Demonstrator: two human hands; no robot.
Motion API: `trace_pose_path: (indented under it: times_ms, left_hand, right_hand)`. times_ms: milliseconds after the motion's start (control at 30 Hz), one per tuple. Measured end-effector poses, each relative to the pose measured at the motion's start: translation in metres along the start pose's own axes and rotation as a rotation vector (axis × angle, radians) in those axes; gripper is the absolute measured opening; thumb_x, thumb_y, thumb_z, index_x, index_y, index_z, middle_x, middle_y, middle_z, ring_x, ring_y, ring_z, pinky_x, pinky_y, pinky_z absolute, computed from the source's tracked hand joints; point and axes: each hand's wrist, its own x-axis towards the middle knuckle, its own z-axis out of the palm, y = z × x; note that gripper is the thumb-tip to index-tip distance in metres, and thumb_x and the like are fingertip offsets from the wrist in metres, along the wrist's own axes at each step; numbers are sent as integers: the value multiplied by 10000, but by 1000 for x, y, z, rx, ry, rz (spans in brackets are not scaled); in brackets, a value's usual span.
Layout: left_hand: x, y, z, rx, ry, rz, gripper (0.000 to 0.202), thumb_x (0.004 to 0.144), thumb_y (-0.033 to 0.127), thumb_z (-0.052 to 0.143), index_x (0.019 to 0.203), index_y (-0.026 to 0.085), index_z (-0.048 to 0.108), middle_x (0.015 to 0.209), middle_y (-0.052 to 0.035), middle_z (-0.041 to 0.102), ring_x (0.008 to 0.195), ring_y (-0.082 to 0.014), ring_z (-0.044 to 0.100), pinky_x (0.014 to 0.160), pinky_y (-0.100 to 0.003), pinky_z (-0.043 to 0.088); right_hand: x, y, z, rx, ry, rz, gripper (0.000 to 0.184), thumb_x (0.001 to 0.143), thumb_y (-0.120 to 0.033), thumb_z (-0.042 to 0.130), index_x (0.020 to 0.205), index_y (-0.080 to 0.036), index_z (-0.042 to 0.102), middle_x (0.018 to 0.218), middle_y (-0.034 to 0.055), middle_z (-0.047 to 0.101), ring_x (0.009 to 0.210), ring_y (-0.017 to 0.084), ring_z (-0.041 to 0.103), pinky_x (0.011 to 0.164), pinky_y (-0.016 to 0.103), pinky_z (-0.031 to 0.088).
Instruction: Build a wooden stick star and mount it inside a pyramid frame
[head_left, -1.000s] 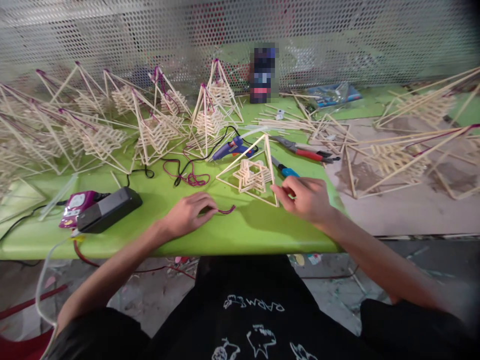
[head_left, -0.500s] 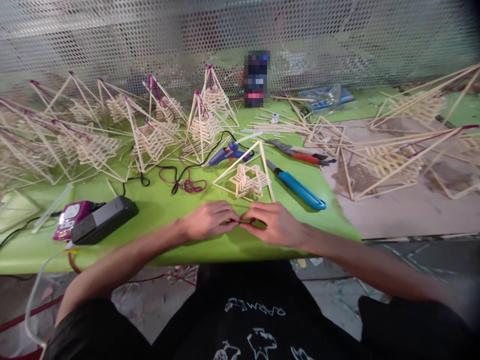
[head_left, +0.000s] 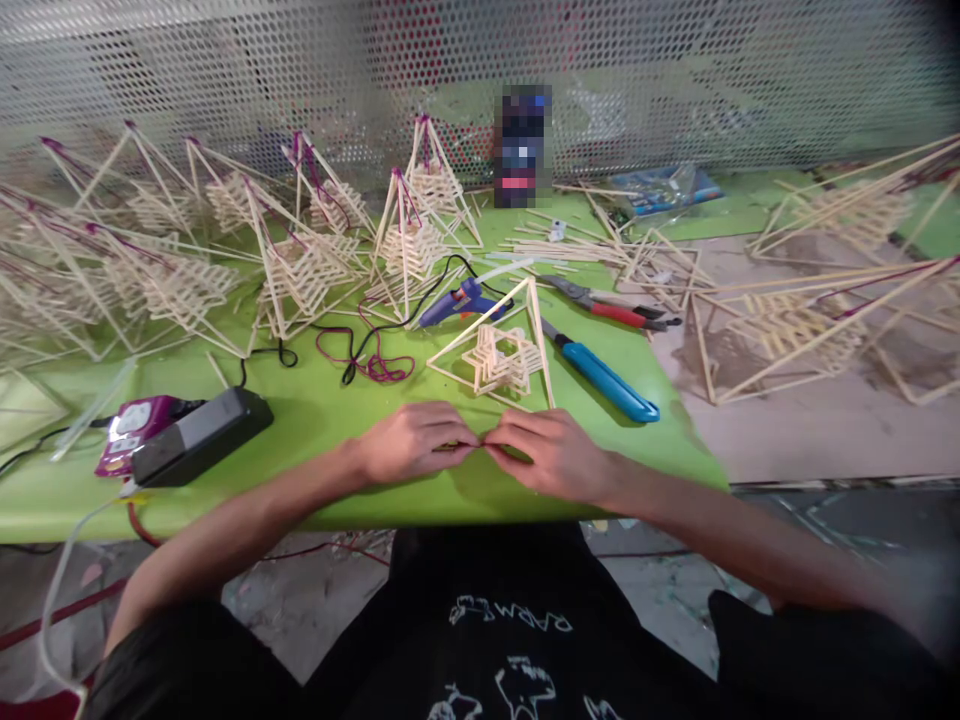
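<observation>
Over the green tabletop, my left hand (head_left: 420,440) and my right hand (head_left: 551,455) meet fingertip to fingertip. Both are closed in a pinch; whatever lies between the tips is too small to make out. Just beyond them sits a small wooden stick frame with a star-shaped stack of sticks (head_left: 504,360) inside. A blue box cutter (head_left: 607,380) lies to its right, blade pointing away from me. Behind the frame rests a purple-blue glue gun (head_left: 463,300) with a clear glue stick in it. Dark purple thread (head_left: 386,368) is tangled to the left.
Several finished stick pyramids (head_left: 307,270) crowd the left, with more on a board (head_left: 645,460) at right. Red-handled pliers (head_left: 619,310), loose sticks (head_left: 555,250) and a pixelated phone-like device (head_left: 519,150) lie farther back. A power adapter (head_left: 206,435) with cables is at front left.
The view has shifted slightly, so things on the table sit a little differently in the picture. Both hands keep their pinch at nearly the same spot.
</observation>
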Motion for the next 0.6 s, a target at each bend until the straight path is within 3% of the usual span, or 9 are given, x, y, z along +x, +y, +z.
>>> trace_pose_path:
  times_ms: [333, 400, 533, 600]
  left_hand:
    - [-5, -6, -12, 148, -128, -23, 202, 1018, 217, 536, 1066, 133, 714, 886, -77, 726, 805, -170, 681, 725, -293, 575]
    - [-8, -10, -21, 139, -154, -77, 211, 1012, 221, 545, 1069, 138, 730, 908, -82, 741, 826, -175, 695, 754, -303, 581]
    - [-15, -23, -45, 24, -217, -248, 198, 983, 251, 601, 1077, 193, 765, 949, -67, 783, 855, -173, 734, 819, -309, 594]
    - [-19, -29, -57, -28, -220, -317, 175, 958, 275, 643, 1048, 220, 783, 952, -49, 802, 878, -177, 752, 858, -318, 599]
  right_hand:
    - [-1, 1, -3, -60, 11, -2, 45, 889, -149, 616, 863, -177, 640, 785, 8, 671, 607, 118, 611, 508, 271, 445]
    - [-2, 0, -7, -34, 79, 6, 58, 863, -128, 638, 884, -180, 626, 801, 13, 667, 646, 124, 627, 537, 265, 479]
    - [-4, 0, -16, 40, 386, -20, 160, 836, -105, 686, 966, -181, 632, 894, 45, 670, 782, 140, 666, 634, 254, 547]
    - [-4, 1, -15, 48, 401, -27, 150, 848, -112, 691, 969, -182, 638, 905, 47, 672, 779, 137, 666, 628, 251, 548]
